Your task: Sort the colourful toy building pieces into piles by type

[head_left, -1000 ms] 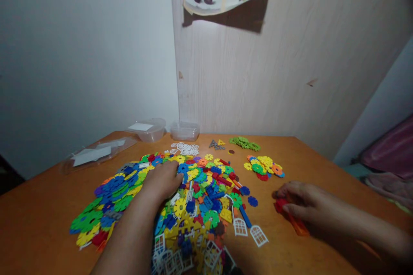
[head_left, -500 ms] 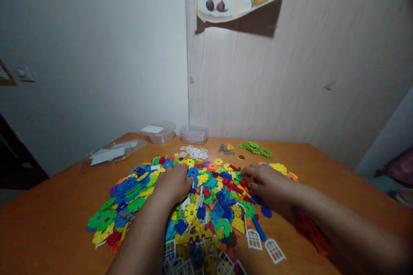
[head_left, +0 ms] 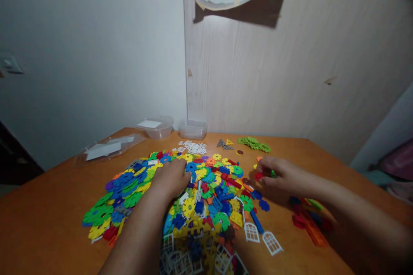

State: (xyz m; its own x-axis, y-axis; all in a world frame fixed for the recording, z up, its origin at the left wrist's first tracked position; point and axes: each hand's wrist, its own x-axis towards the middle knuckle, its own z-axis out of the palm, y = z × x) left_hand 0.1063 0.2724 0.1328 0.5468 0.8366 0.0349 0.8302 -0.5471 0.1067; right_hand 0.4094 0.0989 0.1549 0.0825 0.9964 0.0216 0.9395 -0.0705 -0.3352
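A wide pile of colourful plastic pieces (head_left: 189, 208), with notched discs, bricks and bars, covers the middle of the table. My left hand (head_left: 172, 178) rests on the upper left part of the pile; its fingertips are hidden among the pieces. Just off the pile's right edge, my right hand (head_left: 274, 176) has its fingers curled round a red piece (head_left: 258, 176), and a small green piece (head_left: 273, 173) shows by its palm. Below my right forearm lies a small group of red, orange and blue pieces (head_left: 314, 230). White window frames (head_left: 272, 242) lie near the front.
At the back of the table (head_left: 48, 206) stand two clear containers (head_left: 192, 129), beside flat clear lids (head_left: 108, 149). White small frames (head_left: 193, 147), grey and yellow triangles (head_left: 225, 144) and green pieces (head_left: 254, 144) lie in separate groups behind the pile.
My right hand has moved right, off the pile, with a red piece now showing in its fingers. My left hand has stayed on the pile. The view has shifted slightly.
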